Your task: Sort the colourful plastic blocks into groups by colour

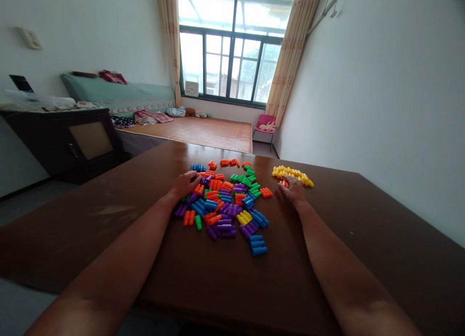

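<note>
Many plastic building blocks shaped like joined tubes lie in a loose heap on a brown table (218,273). My left hand (186,185) rests at the heap's left edge, its fingers stretched over orange blocks and beside a purple block (205,181). No block shows clearly in that hand. To the right of the heap, my right hand (293,190) has its fingers closed around an orange block (284,183), partly covered by them. Just beyond it are yellow blocks (290,172) gathered in a row. Green blocks (244,180) lie between both hands.
Blue blocks (198,167) and orange blocks (228,162) sit at the heap's far side. One blue block (257,245) lies nearest me. Beyond the table are a bed (207,131), a pink chair (264,123) and a dark cabinet (58,142).
</note>
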A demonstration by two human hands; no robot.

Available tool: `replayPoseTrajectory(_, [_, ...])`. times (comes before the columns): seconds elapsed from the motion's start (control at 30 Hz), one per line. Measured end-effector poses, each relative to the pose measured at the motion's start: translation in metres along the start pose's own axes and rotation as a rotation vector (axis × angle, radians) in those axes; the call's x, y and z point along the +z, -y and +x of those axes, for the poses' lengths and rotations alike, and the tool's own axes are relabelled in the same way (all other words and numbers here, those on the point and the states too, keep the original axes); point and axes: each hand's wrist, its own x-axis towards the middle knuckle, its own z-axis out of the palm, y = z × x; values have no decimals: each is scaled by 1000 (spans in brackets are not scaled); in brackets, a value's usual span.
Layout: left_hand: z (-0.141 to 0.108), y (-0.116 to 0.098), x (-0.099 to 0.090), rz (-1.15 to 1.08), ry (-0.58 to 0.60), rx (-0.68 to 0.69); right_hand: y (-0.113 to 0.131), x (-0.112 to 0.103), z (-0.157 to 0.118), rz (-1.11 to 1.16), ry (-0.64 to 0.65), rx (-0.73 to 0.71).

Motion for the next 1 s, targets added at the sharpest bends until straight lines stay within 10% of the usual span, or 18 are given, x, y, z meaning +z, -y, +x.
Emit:
replayPoseTrajectory(0.27, [0, 3, 2, -18, -1, 13, 101, 1, -15, 271, 263, -261])
replayPoseTrajectory(0.53, [0, 4, 4, -16, -4, -12, 155, 8, -51, 1, 430, -461])
replayPoseTrajectory(0.8, [1, 7, 5, -12, -4, -2, 133, -3, -23, 176, 263, -378])
replayPoseTrajectory(1.0, [1, 7, 5, -1, -1, 14, 15, -23, 9, 135, -112, 121])
